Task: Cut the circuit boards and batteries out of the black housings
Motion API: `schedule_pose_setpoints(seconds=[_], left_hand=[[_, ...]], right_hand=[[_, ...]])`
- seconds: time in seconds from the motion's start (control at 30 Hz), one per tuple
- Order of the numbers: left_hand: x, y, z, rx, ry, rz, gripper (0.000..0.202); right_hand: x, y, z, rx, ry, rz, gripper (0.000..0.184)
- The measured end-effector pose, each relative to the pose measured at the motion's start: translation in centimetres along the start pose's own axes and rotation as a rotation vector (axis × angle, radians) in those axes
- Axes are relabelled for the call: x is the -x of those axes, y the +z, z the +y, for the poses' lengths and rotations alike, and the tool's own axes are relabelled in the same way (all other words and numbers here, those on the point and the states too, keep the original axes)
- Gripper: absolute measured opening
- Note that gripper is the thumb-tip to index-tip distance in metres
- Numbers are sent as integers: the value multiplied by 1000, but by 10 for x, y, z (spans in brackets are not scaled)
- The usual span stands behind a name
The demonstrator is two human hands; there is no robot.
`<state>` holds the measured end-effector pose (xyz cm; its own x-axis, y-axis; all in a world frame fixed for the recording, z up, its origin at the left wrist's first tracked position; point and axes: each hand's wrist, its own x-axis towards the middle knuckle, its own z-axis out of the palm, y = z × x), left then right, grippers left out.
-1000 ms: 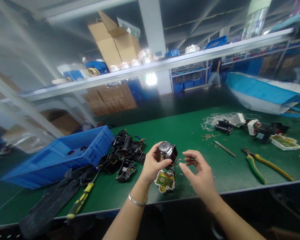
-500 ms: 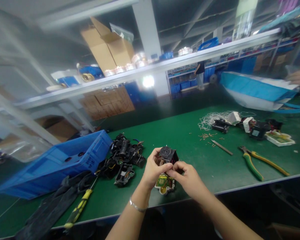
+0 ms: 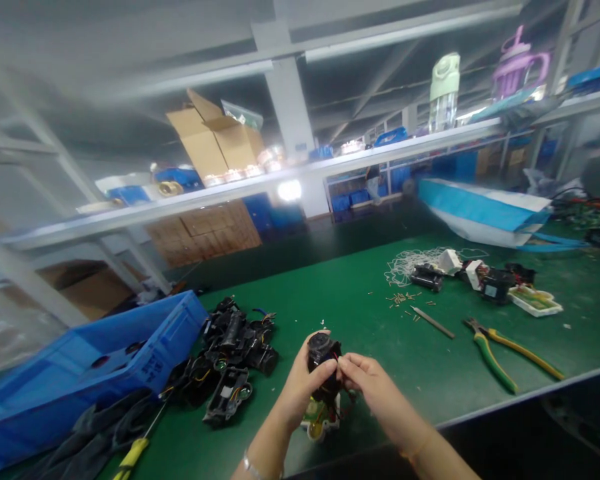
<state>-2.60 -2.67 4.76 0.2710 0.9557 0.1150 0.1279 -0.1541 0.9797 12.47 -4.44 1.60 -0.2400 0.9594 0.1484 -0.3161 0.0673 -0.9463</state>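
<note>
**Inspector:** Largest items first.

**Recorder:** Green workbench (image 3: 370, 320), running the full width. Long white shelf (image 3: 280, 185) above the far side, carrying an open cardboard box (image 3: 215, 143). Blue crate (image 3: 80, 373) at bench left, tilted. Blue and white bag (image 3: 480, 212) at far right.

**Inspector:** Mid-sized stock?

**Recorder:** Pile of black housings (image 3: 230, 350) just beside the crate. Dark cloth (image 3: 95, 437) at front left, with a yellow-handled screwdriver (image 3: 130, 457) lying on it. Green and yellow pliers (image 3: 500, 350) at right, well apart from the hands. White cord tangle (image 3: 410, 261) further back. Thin metal rod (image 3: 433, 321) and scattered screws (image 3: 400, 299) between cord and pliers.

**Inspector:** Hands and grip?

**Recorder:** Left hand (image 3: 295, 393) closed around the black motor unit (image 3: 321, 352) from the left, thumb across the front. Right hand (image 3: 375, 387) pinched shut against the unit's right side, fingertips meeting the left thumb. Whether on casing or on red wire, cannot tell.

**Inspector:** Location of the unit?

**Recorder:** Held upright above the bench, near the front edge, centre. Directly over a white-cased circuit board (image 3: 316, 427) resting on the green surface. Touching the board or clear of it: cannot tell.
</note>
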Motion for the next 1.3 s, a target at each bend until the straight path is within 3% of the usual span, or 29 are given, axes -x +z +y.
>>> schedule_pose_setpoints(seconds=[0.13, 0.2, 0.3, 0.53, 0.63, 0.77, 0.9, 0.97, 1.07, 1.17, 1.3], left_hand=[[-2, -2, 4, -199, 88, 72, 56], [-1, -1, 8, -306, 132, 95, 54], [3, 6, 13, -396, 169, 94, 54], [4, 20, 14, -471, 246, 47, 56], [4, 19, 12, -456, 243, 51, 58], [4, 16, 11, -341, 209, 82, 52], [0, 15, 7, -48, 71, 132, 47], [-5, 12, 2, 161, -39, 136, 45], [-11, 0, -8, 415, -187, 272, 41], [-13, -14, -16, 545, -236, 410, 37], [-5, -19, -10, 533, -195, 312, 38]], right_hand=[[7, -14, -5, 421, -22, 7, 50], [11, -19, -7, 467, -46, -19, 51], [14, -24, -8, 283, -35, -41, 52], [15, -31, -19, -164, 18, 103, 41], [13, -30, -24, -269, 93, 57, 41], [14, -25, -22, -190, 196, -47, 48], [23, -22, -13, 187, -18, -1, 45], [30, -21, -7, 264, -100, 23, 44], [41, -20, -2, 142, -127, 92, 44], [44, -19, -9, -31, -136, 96, 43], [35, -20, -27, -77, -110, 89, 41]])
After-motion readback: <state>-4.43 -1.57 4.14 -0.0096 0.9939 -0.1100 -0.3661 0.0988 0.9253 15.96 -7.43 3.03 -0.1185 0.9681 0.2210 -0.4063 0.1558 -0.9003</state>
